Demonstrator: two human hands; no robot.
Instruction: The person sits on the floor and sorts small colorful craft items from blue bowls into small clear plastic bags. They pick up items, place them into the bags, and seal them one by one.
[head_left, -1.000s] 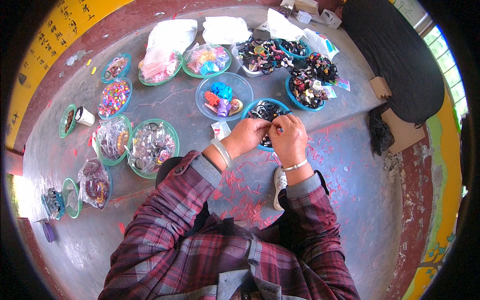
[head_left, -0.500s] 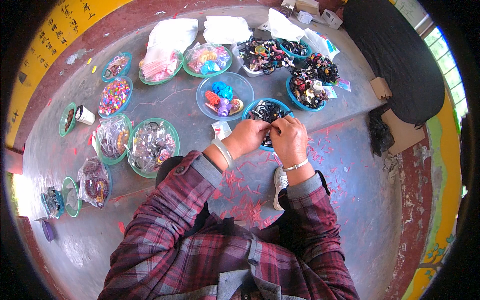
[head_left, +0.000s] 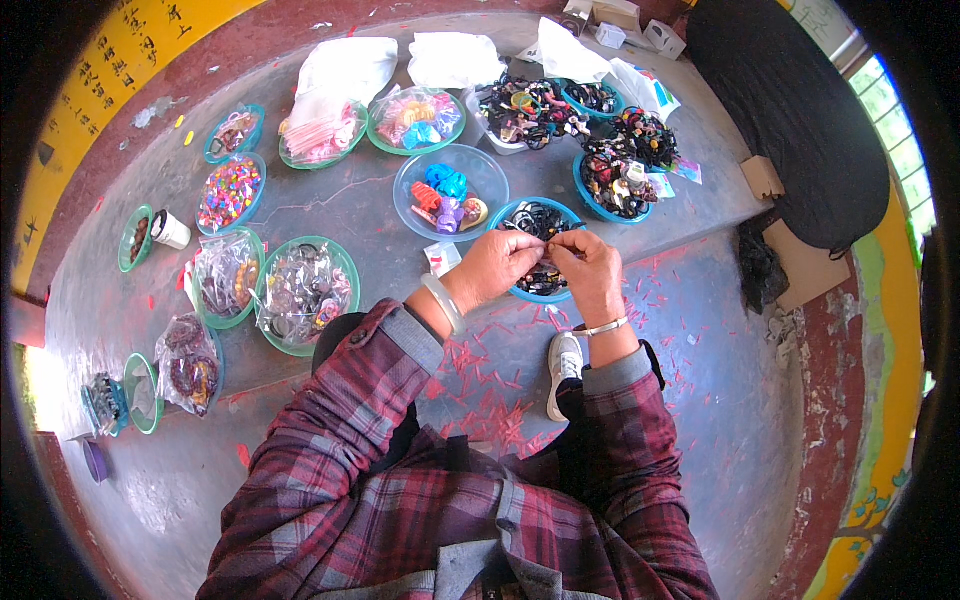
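My left hand and my right hand meet in front of me, fingertips pinched close together. Whatever they hold between them is too small to make out. Directly beneath is a blue basket filled with black hair ties, partly hidden by my fingers. Just beyond stands a clear blue bowl with blue, red and purple pieces in it. Beside my left wrist lies a small white packet.
Left are a green basket of bagged accessories and a basket of colourful beads. Another blue basket of dark hair ties stands far right. White bags lie at the back. Red scraps litter the floor around my white shoe.
My right hand has shifted slightly right and its fingers have turned. The hands' fingertips stay together over the basket, and more of the basket's near side shows between them.
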